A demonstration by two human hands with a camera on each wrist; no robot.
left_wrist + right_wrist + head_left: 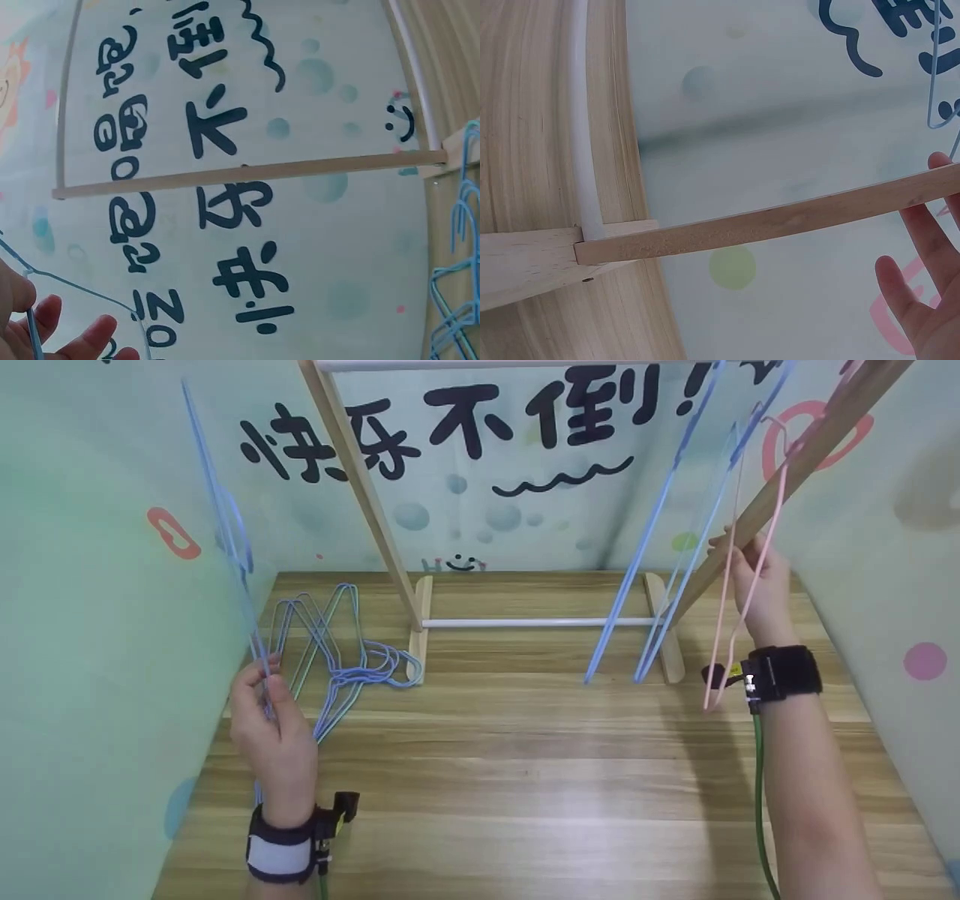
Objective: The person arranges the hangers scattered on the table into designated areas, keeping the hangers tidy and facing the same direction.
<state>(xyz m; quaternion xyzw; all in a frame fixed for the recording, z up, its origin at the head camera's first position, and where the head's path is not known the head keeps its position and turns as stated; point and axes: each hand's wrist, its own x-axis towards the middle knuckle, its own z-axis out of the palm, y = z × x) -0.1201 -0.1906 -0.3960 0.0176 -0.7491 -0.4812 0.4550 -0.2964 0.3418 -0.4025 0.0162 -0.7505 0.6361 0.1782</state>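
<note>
While the right hand (763, 592) grips the wooden post (825, 435), likely steadying the rack (540, 622), left fingers and thumb (283, 701) pinch a blue hanger (244, 572) edge-on, left of the rack.

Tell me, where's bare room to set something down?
The wooden surface is bare between left wrist strap and green cable, back to the lower white bar. Crowded: back left, loose hangers by the left wooden foot; right, hanging hangers near the right hand.
</note>
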